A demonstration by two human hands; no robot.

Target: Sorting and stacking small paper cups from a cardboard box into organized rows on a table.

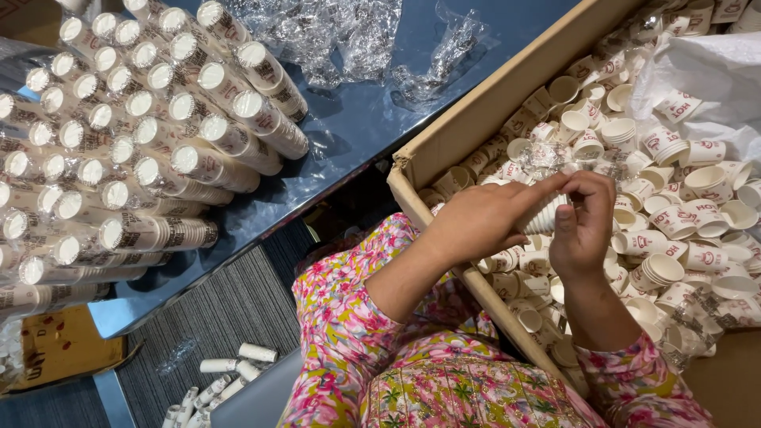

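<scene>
Both my hands meet over a large cardboard box [476,119] full of loose small white paper cups [674,222] with red print. My left hand [483,222] and my right hand [583,222] together grip a short stack of nested white cups [547,214], held sideways just above the heap. The fingers of both hands wrap the stack, hiding most of it. My sleeves are pink and floral.
On the blue table [357,127] to the left lie several long wrapped cup stacks [135,150] in a pile. Crumpled clear plastic wrap [349,36] sits at the table's far side. A white plastic bag [705,79] rests in the box. More cup stacks [230,376] lie on the floor.
</scene>
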